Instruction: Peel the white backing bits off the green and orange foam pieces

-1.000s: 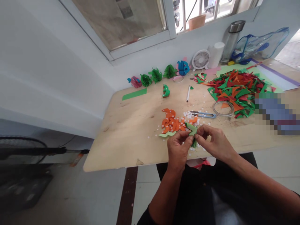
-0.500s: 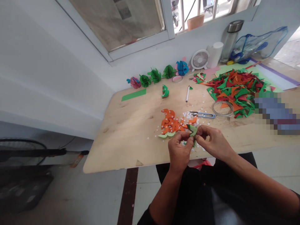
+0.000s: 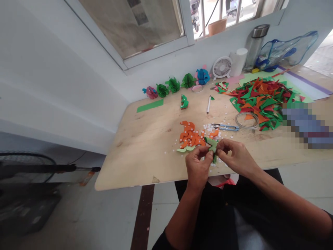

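Note:
Between my two hands is a green paper cutout, held up over the near edge of the table. My left hand pinches its left side with thumb and fingertips. From the right, my right hand pinches its other edge, fingers curled. Just beyond my hands lie orange paper cutouts dotted with small white squares. A light green wavy paper piece sits beside them. Small white bits are scattered around blue-handled thread snips.
Red, green and orange paper scraps are heaped at the right, with a tape roll before them. Farther back are a pen, a green folded paper piece, several paper figures, a small fan and a glass bottle.
Both hands still pinch the green paper cutout, which has shifted slightly left and now shows more of its pale face. The whole view has moved a little.

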Demonstrator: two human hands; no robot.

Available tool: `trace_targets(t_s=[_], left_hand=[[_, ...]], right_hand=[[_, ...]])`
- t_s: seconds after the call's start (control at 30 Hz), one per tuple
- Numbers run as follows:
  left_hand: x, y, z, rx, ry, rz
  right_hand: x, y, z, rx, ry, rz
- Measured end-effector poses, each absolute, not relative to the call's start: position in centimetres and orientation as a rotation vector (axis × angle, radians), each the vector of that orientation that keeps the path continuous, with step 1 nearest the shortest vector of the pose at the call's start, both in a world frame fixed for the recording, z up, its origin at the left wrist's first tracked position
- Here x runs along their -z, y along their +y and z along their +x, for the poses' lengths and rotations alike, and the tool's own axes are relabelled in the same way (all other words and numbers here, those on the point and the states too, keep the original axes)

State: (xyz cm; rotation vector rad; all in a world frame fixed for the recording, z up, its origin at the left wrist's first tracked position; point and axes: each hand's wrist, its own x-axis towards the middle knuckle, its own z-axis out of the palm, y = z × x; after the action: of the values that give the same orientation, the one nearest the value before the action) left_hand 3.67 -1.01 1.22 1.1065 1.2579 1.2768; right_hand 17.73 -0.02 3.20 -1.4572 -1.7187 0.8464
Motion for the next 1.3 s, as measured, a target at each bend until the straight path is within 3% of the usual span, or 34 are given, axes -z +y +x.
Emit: trace_targets(t_s=[0.2, 0.47, 0.87, 1.3], left_hand=[[-1.3, -1.1, 3.9, -1.313, 1.297, 1.102], [-2.4, -2.2, 4.6, -1.441, 1.467, 1.309], [-3.0, -3.0, 4.7, -1.474, 1.503, 1.546], [-2.0, -2.2, 4.2, -1.44, 1.335, 1.176]], right_hand=[[-3.7, -0.5, 17.7, -0.814, -1.742, -1.409], [-3.7, -2.0, 17.3, -0.403, -1.835, -1.4], [-3.5, -1.8, 16.6, -0.348, -1.851, -1.469], [-3.9, -1.4, 16.9, -0.541, -1.791, -1.398]])
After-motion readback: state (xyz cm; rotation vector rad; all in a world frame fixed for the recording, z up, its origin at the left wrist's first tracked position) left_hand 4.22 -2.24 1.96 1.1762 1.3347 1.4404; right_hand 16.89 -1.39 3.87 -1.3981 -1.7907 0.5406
